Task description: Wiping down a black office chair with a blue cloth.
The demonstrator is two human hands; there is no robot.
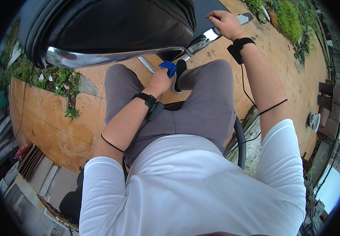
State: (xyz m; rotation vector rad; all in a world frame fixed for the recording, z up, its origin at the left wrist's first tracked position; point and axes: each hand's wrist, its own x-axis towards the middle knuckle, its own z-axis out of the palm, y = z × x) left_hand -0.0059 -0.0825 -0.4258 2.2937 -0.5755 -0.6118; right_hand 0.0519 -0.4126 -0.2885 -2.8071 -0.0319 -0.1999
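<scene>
A black padded leather chair (126, 27) with dark stitching fills the top of the view. A curved chrome strip (103, 58) runs along its near edge. My left hand (160, 81) is closed on a bunched blue cloth (169, 67), low between my knees and just below the chrome. At the upper right, my right hand (228, 25) has its fingers curled at the chair's chrome frame (210, 35); the fingertips are partly hidden.
I sit on a chair with a dark curved armrest (240, 143). Orange-tan paving (48, 118) lies around me. Weeds (287, 21) grow at the upper right and left. Stacked boards (36, 165) stand at the lower left, a white bucket (314, 122) at the right.
</scene>
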